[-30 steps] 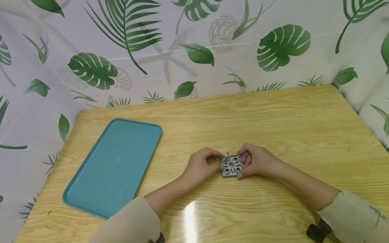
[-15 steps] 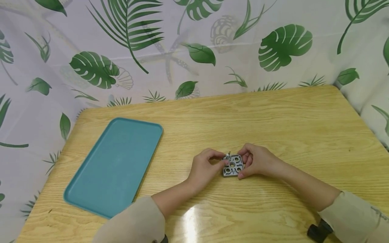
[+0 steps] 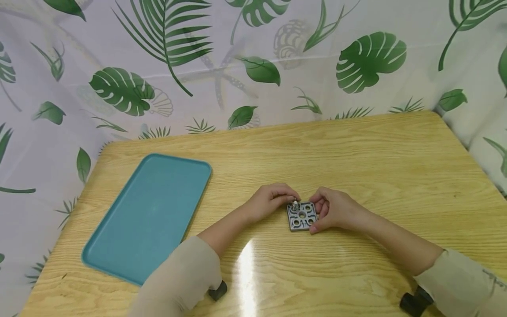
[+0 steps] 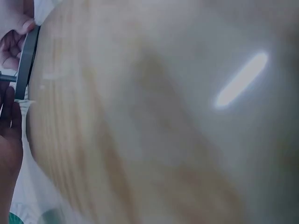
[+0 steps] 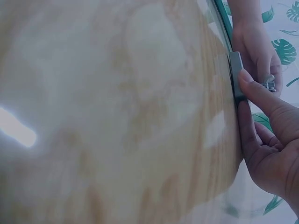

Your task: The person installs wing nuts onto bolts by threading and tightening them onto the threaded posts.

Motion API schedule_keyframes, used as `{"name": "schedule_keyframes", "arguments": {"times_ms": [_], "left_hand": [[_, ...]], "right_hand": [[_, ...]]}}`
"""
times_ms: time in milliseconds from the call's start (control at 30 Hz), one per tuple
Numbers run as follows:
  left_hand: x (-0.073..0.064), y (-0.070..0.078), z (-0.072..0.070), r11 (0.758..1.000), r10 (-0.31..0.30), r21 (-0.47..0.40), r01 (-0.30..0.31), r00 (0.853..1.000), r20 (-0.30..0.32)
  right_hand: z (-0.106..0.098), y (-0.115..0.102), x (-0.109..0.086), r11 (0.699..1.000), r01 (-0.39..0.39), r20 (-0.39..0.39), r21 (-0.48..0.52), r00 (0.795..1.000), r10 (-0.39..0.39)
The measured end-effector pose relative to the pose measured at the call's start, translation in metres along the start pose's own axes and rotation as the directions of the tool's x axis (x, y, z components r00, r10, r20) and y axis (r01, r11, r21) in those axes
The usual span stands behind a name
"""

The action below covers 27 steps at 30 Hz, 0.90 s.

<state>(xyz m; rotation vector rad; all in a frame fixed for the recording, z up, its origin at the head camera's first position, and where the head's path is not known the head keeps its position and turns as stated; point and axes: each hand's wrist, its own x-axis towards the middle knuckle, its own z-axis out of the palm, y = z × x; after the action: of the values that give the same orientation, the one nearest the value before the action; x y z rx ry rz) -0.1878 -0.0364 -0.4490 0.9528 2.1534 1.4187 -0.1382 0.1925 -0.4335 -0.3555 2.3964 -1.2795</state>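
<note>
A square grey metal plate [image 3: 302, 215] with several round holes lies in front of me, low over the wooden table. From its far left corner rises a small threaded bolt [image 4: 7, 78], with a shiny, lobed metal piece [image 5: 269, 84] on it. My left hand [image 3: 269, 202] pinches at this bolt from the far left side, thumb and forefinger close together by its top. My right hand [image 3: 336, 209] grips the plate's right edge, thumb at the near corner and the other fingers curled behind; the right wrist view shows the thumb [image 5: 254, 88] pressing the plate.
On the left part of the wooden table [image 3: 380, 163] lies a blue-green rectangular tray [image 3: 146, 220] with a low rim. Behind the table hangs a white cloth [image 3: 301, 88] printed with green leaves. A bright light reflection shows on the tabletop.
My left hand first shifted slightly right, over the bolt, then moved to the far side of the plate's corner, uncovering the bolt and plate. The right hand and plate stay nearly in place.
</note>
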Motion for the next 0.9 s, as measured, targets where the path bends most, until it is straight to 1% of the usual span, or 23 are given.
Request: {"name": "schedule_keyframes", "arguments": {"times_ms": [67, 167, 233, 267, 333, 400, 467, 533, 567, 667, 733, 800, 900], "left_hand": [[0.005, -0.001, -0.003, 1.0, -0.013, -0.024, 0.014, 0.998, 0.056], [0.011, -0.004, -0.005, 0.998, -0.023, -0.054, 0.028, 0.995, 0.095], [0.013, -0.005, -0.005, 0.997, -0.027, -0.07, 0.035, 0.995, 0.101], [0.013, -0.005, -0.005, 0.997, -0.024, -0.076, 0.032, 0.995, 0.098], [0.013, -0.005, -0.003, 0.995, -0.038, -0.091, 0.045, 0.996, 0.079], [0.012, -0.003, -0.001, 0.993, -0.067, -0.1, 0.069, 0.997, 0.025], [0.009, -0.001, 0.001, 0.99, -0.105, -0.101, 0.099, 0.993, -0.053], [0.003, 0.002, 0.004, 0.987, -0.143, -0.09, 0.131, 0.98, -0.14], [0.0, 0.004, 0.005, 0.986, -0.16, -0.08, 0.148, 0.97, -0.18], [-0.011, 0.008, 0.011, 0.982, -0.187, -0.047, 0.181, 0.944, -0.271], [-0.02, 0.011, 0.016, 0.981, -0.193, -0.027, 0.194, 0.932, -0.308], [-0.028, 0.014, 0.022, 0.981, -0.188, -0.012, 0.195, 0.923, -0.335], [-0.036, 0.02, 0.032, 0.983, -0.166, 0.014, 0.183, 0.921, -0.352]], "right_hand": [[0.0, 0.0, 0.0, 1.0, -0.001, 0.005, 0.006, 1.0, 0.001], [0.001, -0.001, 0.0, 1.0, -0.001, 0.008, 0.011, 1.0, 0.0], [0.001, -0.001, 0.001, 1.0, -0.001, 0.008, 0.011, 1.0, 0.001], [0.0, -0.001, 0.001, 1.0, -0.002, 0.009, 0.012, 1.0, 0.002], [0.0, -0.001, 0.0, 1.0, -0.012, 0.009, 0.01, 1.0, 0.012], [0.0, -0.001, 0.0, 1.0, -0.019, 0.008, 0.01, 1.0, 0.019], [0.0, -0.001, 0.0, 1.0, -0.02, 0.007, 0.012, 1.0, 0.02], [0.0, -0.001, 0.0, 1.0, -0.018, 0.003, 0.011, 1.0, 0.018], [0.0, -0.001, 0.0, 1.0, -0.016, 0.002, 0.014, 1.0, 0.016], [0.0, -0.001, 0.0, 1.0, -0.022, -0.003, 0.018, 1.0, 0.022], [0.0, -0.001, 0.0, 0.999, -0.023, -0.004, 0.025, 1.0, 0.023], [0.0, -0.001, 0.0, 0.999, -0.021, -0.002, 0.026, 1.0, 0.021], [-0.001, 0.0, 0.0, 1.0, -0.02, -0.002, 0.019, 1.0, 0.02]]}}
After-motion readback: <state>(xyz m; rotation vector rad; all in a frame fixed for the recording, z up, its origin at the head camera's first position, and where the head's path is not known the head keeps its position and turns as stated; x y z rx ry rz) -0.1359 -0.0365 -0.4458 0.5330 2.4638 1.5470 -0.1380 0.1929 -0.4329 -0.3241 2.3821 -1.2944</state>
